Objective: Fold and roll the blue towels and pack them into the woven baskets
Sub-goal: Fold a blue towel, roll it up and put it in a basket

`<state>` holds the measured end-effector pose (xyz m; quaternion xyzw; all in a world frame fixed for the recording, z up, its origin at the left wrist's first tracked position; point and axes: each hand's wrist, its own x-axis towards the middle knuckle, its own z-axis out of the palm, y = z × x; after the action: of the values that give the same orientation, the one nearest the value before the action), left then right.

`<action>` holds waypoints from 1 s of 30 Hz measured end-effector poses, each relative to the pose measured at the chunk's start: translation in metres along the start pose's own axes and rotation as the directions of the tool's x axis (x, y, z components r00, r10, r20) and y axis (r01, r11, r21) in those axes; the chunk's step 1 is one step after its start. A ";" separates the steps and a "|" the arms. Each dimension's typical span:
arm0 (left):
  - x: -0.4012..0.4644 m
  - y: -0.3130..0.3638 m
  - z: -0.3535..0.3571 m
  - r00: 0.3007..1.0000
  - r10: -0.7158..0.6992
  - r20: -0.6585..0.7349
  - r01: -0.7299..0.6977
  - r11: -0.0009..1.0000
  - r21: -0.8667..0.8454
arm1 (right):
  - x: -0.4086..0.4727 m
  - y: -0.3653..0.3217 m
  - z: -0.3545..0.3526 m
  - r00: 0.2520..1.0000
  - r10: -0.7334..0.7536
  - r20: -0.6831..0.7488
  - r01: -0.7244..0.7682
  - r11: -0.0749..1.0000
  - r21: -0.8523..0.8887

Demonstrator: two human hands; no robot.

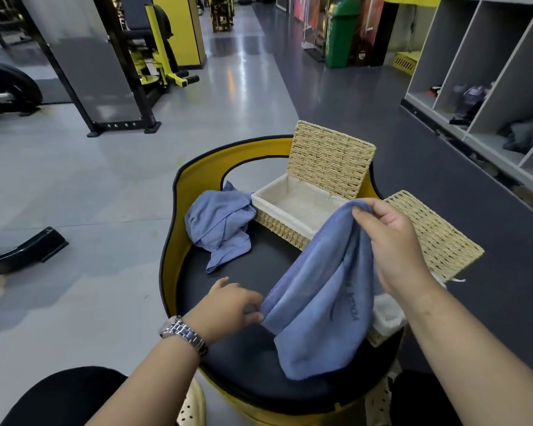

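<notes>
A blue towel (pixel 317 290) hangs in the air above the dark seat of a yellow stool (pixel 237 358). My right hand (pixel 391 238) pinches its top corner, lifted high. My left hand (pixel 228 305), with a metal watch on the wrist, holds the towel's lower left edge in its fingertips. A second blue towel (pixel 219 226) lies crumpled at the seat's far left. One woven basket (pixel 293 210) with a white liner stands at the back, its lid raised and nothing inside. A second basket (pixel 388 318) sits at the right, largely hidden behind the towel and my right arm, with its lid (pixel 434 235) open.
The stool's yellow backrest (pixel 197 176) curves round the far side. Grey cubby shelves (pixel 486 72) stand on the right. Gym machines (pixel 148 50) and a green bin (pixel 339 32) stand across the grey floor. My knees are at the bottom edge.
</notes>
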<state>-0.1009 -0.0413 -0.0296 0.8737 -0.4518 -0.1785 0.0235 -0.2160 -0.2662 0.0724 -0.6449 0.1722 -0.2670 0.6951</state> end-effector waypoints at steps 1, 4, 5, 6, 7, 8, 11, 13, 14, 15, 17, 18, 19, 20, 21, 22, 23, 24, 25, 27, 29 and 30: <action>-0.002 0.000 0.002 1.000 0.003 -0.005 -0.003 0.999 -0.032 | 0.001 0.000 -0.003 1.000 0.004 -0.010 -0.004 1.000 -0.003; -0.009 0.002 0.005 0.994 -0.009 -0.106 0.015 0.998 0.057 | 0.001 0.005 -0.010 1.000 0.005 -0.028 -0.006 0.999 -0.051; -0.012 0.001 0.002 0.987 -0.021 -0.160 0.041 0.992 0.120 | 0.000 0.005 -0.013 0.999 -0.004 -0.037 0.001 0.997 -0.082; -0.016 0.000 -0.002 0.976 -0.041 -0.216 0.077 0.983 0.164 | 0.000 0.005 -0.017 0.999 -0.015 -0.042 0.010 0.994 -0.112; -0.020 -0.003 -0.009 0.961 -0.060 -0.269 0.114 0.976 0.187 | -0.001 0.003 -0.022 0.999 -0.027 -0.040 0.021 0.990 -0.139; -0.024 -0.007 -0.017 0.940 -0.072 -0.332 0.139 0.973 0.183 | -0.001 0.001 -0.026 0.999 -0.035 -0.032 0.029 0.986 -0.165; -0.041 -0.020 -0.049 0.856 -0.128 -0.501 0.173 0.984 0.043 | -0.006 -0.007 -0.042 0.999 -0.052 -0.013 0.048 0.977 -0.209; -0.057 -0.020 -0.074 0.820 -0.155 -0.550 0.170 0.985 -0.025 | -0.011 -0.013 -0.050 0.997 -0.073 -0.004 0.069 0.965 -0.252; -0.065 -0.018 -0.086 0.811 -0.166 -0.562 0.170 0.984 -0.045 | -0.014 -0.016 -0.053 0.996 -0.087 0.001 0.084 0.954 -0.287; -0.072 -0.016 -0.097 0.798 -0.172 -0.578 0.173 0.983 -0.054 | -0.018 -0.019 -0.055 0.994 -0.106 0.005 0.101 0.941 -0.324; -0.087 -0.012 -0.115 0.753 -0.172 -0.635 0.177 0.983 -0.057 | -0.026 -0.030 -0.058 0.990 -0.141 0.012 0.135 0.916 -0.377; -0.093 -0.011 -0.122 0.728 -0.171 -0.664 0.172 0.983 -0.064 | -0.029 -0.035 -0.058 0.987 -0.162 0.015 0.155 0.908 -0.390; -0.096 -0.013 -0.127 0.714 -0.177 -0.677 0.163 0.983 -0.085 | -0.031 -0.040 -0.059 0.982 -0.186 0.012 0.175 0.901 -0.397; -0.102 -0.012 -0.132 0.714 -0.183 -0.676 0.151 0.983 -0.107 | -0.034 -0.045 -0.059 0.978 -0.210 0.005 0.195 0.898 -0.395; -0.107 -0.013 -0.136 0.726 -0.195 -0.659 0.148 0.981 -0.128 | -0.037 -0.050 -0.059 0.974 -0.228 0.005 0.212 0.897 -0.389; -0.113 -0.011 -0.141 0.742 -0.199 -0.640 0.155 0.980 -0.125 | -0.041 -0.056 -0.058 0.970 -0.242 0.023 0.231 0.890 -0.394; -0.118 -0.009 -0.144 0.757 -0.204 -0.621 0.174 0.979 -0.109 | -0.043 -0.060 -0.057 0.967 -0.251 0.052 0.249 0.872 -0.421; -0.123 -0.007 -0.147 0.757 -0.209 -0.619 0.196 0.976 -0.091 | -0.045 -0.063 -0.056 0.964 -0.256 0.070 0.259 0.853 -0.453; -0.129 -0.004 -0.149 0.738 -0.214 -0.639 0.208 0.974 -0.085 | -0.047 -0.065 -0.056 0.960 -0.272 0.065 0.270 0.838 -0.474; -0.138 0.003 -0.152 0.702 -0.201 -0.684 0.220 0.974 -0.061 | -0.049 -0.068 -0.056 0.948 -0.319 0.020 0.289 0.828 -0.481; -0.143 0.010 -0.152 0.728 -0.175 -0.662 0.228 0.974 -0.007 | -0.053 -0.070 -0.055 0.947 -0.318 0.031 0.288 0.806 -0.518; -0.146 0.014 -0.153 0.725 -0.174 -0.666 0.225 0.974 -0.010 | -0.055 -0.070 -0.055 0.950 -0.311 0.035 0.282 0.801 -0.527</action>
<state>-0.1381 0.0485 0.1586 0.9236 -0.3235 0.1579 0.1319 -0.3024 -0.2792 0.1297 -0.8217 0.1541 -0.3322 0.4366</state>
